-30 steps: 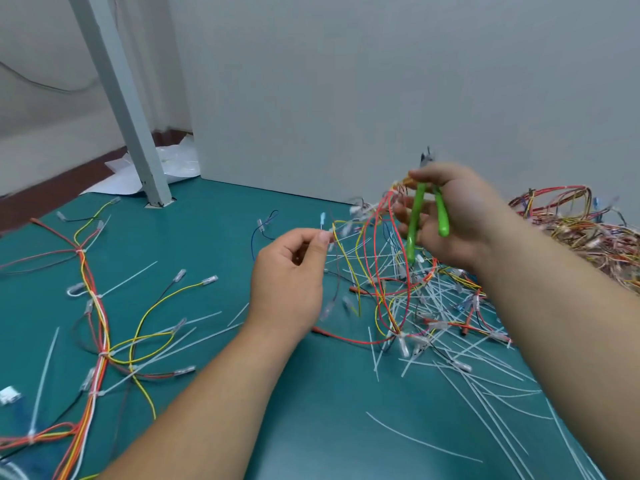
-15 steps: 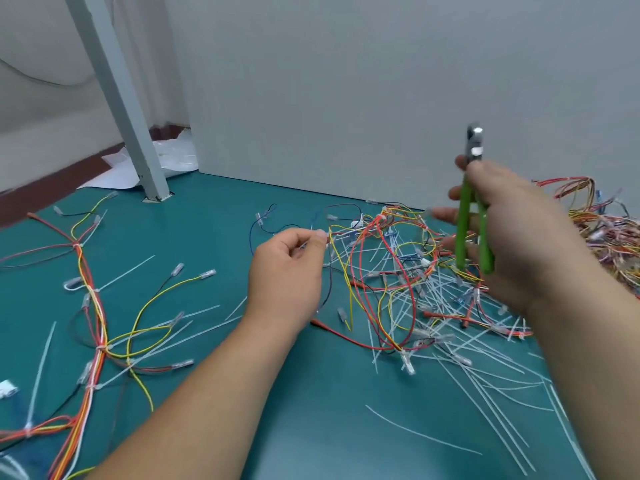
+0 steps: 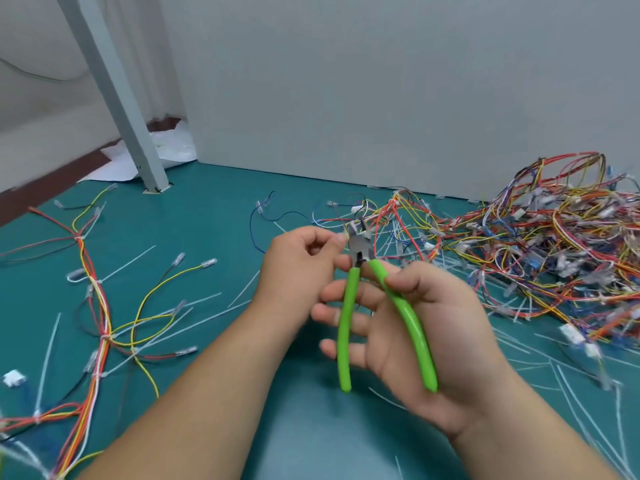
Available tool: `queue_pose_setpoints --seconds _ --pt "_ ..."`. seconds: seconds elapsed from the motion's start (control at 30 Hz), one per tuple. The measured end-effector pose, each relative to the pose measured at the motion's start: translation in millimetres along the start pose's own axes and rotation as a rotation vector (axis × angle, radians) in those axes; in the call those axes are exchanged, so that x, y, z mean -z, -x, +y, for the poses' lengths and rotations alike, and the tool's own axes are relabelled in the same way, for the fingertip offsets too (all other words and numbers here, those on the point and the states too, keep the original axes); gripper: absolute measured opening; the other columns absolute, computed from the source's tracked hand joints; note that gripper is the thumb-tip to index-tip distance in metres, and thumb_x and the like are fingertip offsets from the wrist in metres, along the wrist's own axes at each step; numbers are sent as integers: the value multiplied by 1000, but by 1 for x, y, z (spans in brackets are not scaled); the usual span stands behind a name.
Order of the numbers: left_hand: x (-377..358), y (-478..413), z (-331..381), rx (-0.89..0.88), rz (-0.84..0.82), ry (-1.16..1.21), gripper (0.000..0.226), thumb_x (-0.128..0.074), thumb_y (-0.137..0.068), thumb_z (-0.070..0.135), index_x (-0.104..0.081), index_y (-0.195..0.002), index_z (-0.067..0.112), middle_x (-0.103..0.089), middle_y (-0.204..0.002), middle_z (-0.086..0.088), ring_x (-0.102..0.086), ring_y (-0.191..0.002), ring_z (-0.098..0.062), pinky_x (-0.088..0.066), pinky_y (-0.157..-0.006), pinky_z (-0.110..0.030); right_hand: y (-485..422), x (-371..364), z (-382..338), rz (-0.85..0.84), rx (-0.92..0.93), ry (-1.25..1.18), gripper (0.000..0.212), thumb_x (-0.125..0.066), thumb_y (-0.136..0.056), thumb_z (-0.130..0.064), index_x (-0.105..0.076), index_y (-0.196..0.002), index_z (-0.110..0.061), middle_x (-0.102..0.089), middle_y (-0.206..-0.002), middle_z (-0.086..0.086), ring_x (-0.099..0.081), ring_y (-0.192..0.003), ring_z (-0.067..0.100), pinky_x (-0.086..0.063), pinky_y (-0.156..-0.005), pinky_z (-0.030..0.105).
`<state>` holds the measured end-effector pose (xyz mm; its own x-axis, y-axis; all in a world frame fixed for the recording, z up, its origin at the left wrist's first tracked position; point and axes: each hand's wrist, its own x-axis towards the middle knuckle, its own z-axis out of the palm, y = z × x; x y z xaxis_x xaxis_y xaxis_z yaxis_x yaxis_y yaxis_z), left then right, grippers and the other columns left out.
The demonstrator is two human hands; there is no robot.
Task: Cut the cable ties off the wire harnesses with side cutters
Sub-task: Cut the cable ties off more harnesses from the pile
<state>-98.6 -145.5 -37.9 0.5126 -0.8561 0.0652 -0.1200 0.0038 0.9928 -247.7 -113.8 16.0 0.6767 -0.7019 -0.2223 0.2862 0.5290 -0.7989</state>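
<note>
Judging by the green mat (image 3: 207,216), the work looked partly done: loose white cable ties (image 3: 129,264) lay scattered over it. A harness on the left (image 3: 101,296) still carried several white ties along its bundle. The big tangle of harnesses (image 3: 554,251) at the right appeared largely uncut, so most of the job seemed to remain.

The right hand (image 3: 433,341) held the side cutters (image 3: 347,317) above the mat, thumb curled over one green handle and the fingers wrapped behind the other. The handles were spread and the jaws stood slightly apart. The left hand (image 3: 298,268) sat just beside the cutter head, thumb and forefinger tips (image 3: 334,242) pressed together almost touching the jaws. Whether they pinched a tie or a wire could not be told, being too small and blurred. The nearest harness wires ran just behind the jaws.
</note>
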Motion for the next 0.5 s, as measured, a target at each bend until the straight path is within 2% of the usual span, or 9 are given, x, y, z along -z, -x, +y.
queue_pose_setpoints --seconds 0.1,0.17,0.27,0.37,0.43,0.5 --pt "3 0 -2 9 -22 -5 18 -70 -93 31 -75 -79 20 -68 -69 8 -56 -63 -12 -48 -66 -34 -9 25 9 75 86 -37 51 -52 -75 -29 -66 -123 -15 -69 -103 16 -67 -95 33 -48 -81 47" --pt "3 1 -2 33 -51 22 16 -70 -93 30 -75 -81 20 -67 -70 9 -52 -60 -14 -46 -62 -30 -12 33 12 80 105 -20 55 -64 -75 -33 -67 -129 -20 -70 -106 13 -68 -99 32 -49 -84 44" --pt "1 2 0 0 -58 -7 17 -70 -94 32 -74 -81 21 -62 -62 13 -48 -53 -6 -41 -54 -19 -13 40 22 102 77 62 46 -71 -77 -43 -69 -122 -35 -69 -103 8 -70 -107 33 -46 -91 45" --pt "2 1 1 -33 4 -69 22 -69 -94 36 -71 -78 21 -54 -52 19 -44 -48 -1 -38 -50 -19 -16 38 29 106 74 166 34 -68 -84 -41 -72 -119 -40 -68 -96 4 -69 -89 25 -47 -79 40" --pt "3 0 2 26 25 -22 25 -69 -88 39 -64 -72 20 -48 -53 14 -38 -49 -11 -31 -51 -27 -19 39 35 104 120 205 43 -62 -81 -35 -69 -124 -35 -67 -94 5 -64 -81 22 -48 -70 36" --pt "5 -2 5 98 20 32 17 -60 -74 36 -56 -66 22 -40 -58 3 -28 -50 -18 -22 -51 -30 -23 44 39 98 175 228 47 -57 -77 -27 -63 -124 -25 -67 -94 7 -62 -78 23 -48 -68 36"
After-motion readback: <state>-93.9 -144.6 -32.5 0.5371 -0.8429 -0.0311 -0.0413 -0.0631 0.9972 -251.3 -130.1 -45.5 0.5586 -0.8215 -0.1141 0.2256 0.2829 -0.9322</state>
